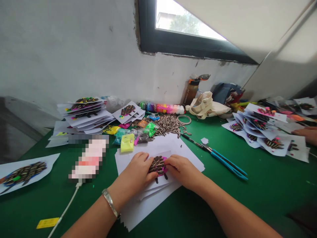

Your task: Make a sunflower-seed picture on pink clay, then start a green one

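Pink clay studded with striped dark seeds forms a small oval figure point(157, 164) on white paper sheets point(140, 210) at lower centre. The left hand point(138, 169) rests at its left edge, grip parted; the right hand point(182, 169) touches its right edge, whether pinching I cannot tell. Slim blue tweezers point(219, 155) lie on the green bench point(272, 186) right of centre.

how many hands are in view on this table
3: the left hand and right hand at the seed picture in the middle, and another person's hand, partly cut off, at the right edge.
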A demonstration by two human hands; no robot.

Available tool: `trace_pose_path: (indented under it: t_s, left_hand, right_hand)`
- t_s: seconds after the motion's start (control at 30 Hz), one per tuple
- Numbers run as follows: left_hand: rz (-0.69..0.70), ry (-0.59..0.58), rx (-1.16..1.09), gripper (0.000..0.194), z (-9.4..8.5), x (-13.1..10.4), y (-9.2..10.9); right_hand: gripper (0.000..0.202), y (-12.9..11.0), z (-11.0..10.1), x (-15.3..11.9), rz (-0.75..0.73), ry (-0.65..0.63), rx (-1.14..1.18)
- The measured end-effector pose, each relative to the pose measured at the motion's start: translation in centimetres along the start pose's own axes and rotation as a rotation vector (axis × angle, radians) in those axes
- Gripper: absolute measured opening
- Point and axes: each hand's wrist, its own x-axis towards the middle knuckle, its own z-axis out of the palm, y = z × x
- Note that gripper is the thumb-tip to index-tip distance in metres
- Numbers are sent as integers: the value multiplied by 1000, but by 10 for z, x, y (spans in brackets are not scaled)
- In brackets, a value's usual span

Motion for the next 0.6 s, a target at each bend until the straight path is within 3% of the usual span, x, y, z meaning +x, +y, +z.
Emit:
trace_pose_path:
  t_s: [0.33, 0.6]
  left_hand:
    - [-10, -11, 9, 33, -2, 0, 2]
    - [-11, -7, 0, 31, 0, 1, 1]
  right_hand:
    - [16, 1, 4, -1, 2, -16, -72]
    - [16, 5, 17, -3, -102, 38, -243]
